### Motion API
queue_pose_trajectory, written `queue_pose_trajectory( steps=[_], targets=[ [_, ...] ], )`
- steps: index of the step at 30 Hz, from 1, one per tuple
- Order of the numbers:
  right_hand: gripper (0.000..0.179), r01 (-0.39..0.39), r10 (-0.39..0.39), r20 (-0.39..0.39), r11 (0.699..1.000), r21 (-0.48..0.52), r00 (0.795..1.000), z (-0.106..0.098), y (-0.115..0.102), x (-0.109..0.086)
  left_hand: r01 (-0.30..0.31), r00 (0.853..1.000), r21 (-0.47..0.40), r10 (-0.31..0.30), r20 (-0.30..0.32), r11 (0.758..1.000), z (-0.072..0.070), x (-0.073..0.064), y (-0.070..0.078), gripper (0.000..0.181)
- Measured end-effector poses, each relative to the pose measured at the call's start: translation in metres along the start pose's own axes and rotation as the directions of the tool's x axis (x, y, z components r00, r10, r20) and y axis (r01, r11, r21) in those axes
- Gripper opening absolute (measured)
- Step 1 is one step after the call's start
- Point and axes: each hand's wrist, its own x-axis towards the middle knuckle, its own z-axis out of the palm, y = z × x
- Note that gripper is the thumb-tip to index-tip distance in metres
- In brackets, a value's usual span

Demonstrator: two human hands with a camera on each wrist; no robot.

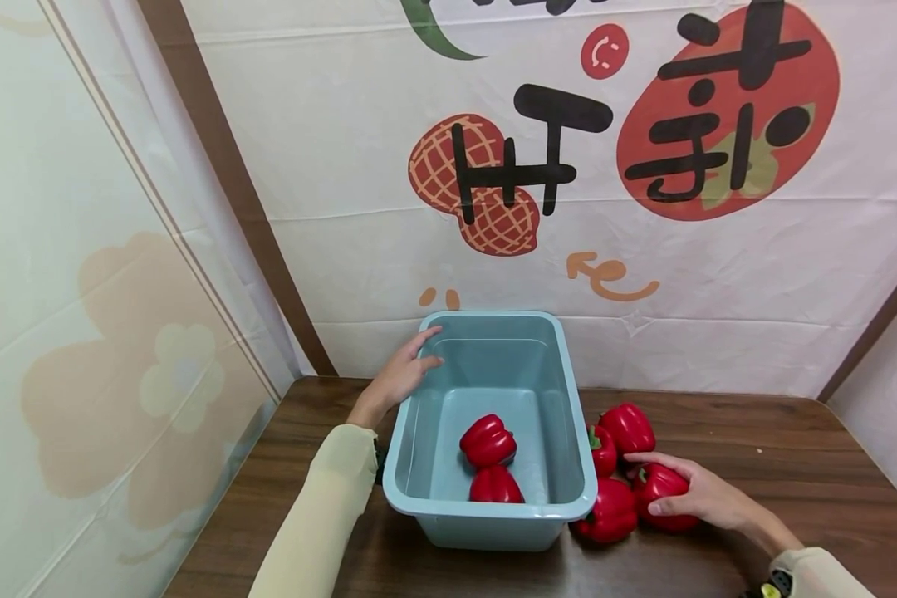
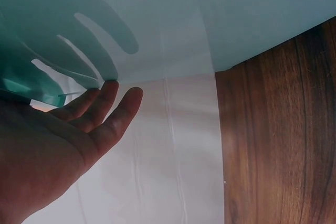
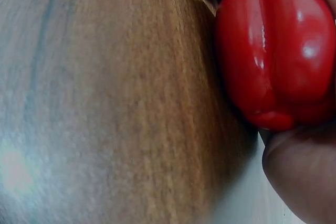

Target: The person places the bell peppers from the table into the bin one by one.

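Observation:
My left hand rests on the left rim of a blue plastic bin, thumb and index finger reaching over the edge. Seen from the left wrist, that hand's other fingers extend fairly straight along the bin's outer wall. To the right of the bin, my right hand grips a red bell pepper between thumb and fingers. In the right wrist view this pepper is glossy and lobed, with the thumb against its end. Two more red bell peppers lie inside the bin.
Several red bell peppers, among them one at the back and one in front, cluster against the bin's right side. A dark wooden table supports everything. Behind it hangs a printed white cloth.

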Motion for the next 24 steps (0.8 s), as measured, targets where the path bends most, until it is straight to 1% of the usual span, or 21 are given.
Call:
queue_pose_trajectory(
  steps=[3, 6, 10, 13, 16, 21, 23, 24],
  targets=[
    [0.06, 0.027, -0.027, 0.007, 1.0, 0.009, 1.0, 0.0, -0.001, 0.0, -0.003, 1.0, -0.009, 0.004, 0.007, 1.0, 0.0, 0.001, -0.001, 0.058],
    [0.058, 0.039, -0.039, 0.009, 0.999, 0.023, 0.999, 0.0, -0.002, 0.001, -0.005, 1.0, -0.017, 0.005, 0.008, 1.0, 0.0, 0.0, -0.001, 0.058],
    [0.056, 0.032, -0.033, 0.018, 0.999, 0.035, 0.999, -0.002, -0.001, 0.001, 0.001, 1.0, -0.021, -0.001, 0.009, 1.0, 0.0, 0.0, -0.002, 0.059],
    [0.055, 0.02, -0.021, 0.023, 0.999, 0.034, 1.0, -0.003, 0.0, 0.001, 0.014, 1.0, -0.029, -0.014, 0.021, 0.999, -0.001, 0.0, -0.001, 0.06],
    [0.055, 0.013, -0.014, 0.026, 0.999, 0.031, 1.0, -0.004, 0.0, 0.001, 0.03, 0.999, -0.031, -0.029, 0.034, 0.999, -0.002, -0.002, 0.004, 0.06],
    [0.055, 0.02, -0.021, 0.029, 0.999, 0.046, 0.999, -0.004, 0.0, 0.001, 0.035, 0.998, -0.02, -0.034, 0.046, 0.999, -0.005, -0.02, 0.03, 0.06],
    [0.055, 0.02, -0.021, 0.029, 0.998, 0.053, 0.999, -0.003, 0.0, 0.001, 0.025, 0.999, -0.021, -0.024, 0.04, 0.999, -0.004, -0.018, 0.026, 0.059],
    [0.055, 0.018, -0.02, 0.03, 0.998, 0.057, 0.999, -0.003, -0.001, 0.001, 0.021, 0.999, -0.022, -0.02, 0.036, 1.0, -0.003, -0.015, 0.021, 0.059]
  ],
)
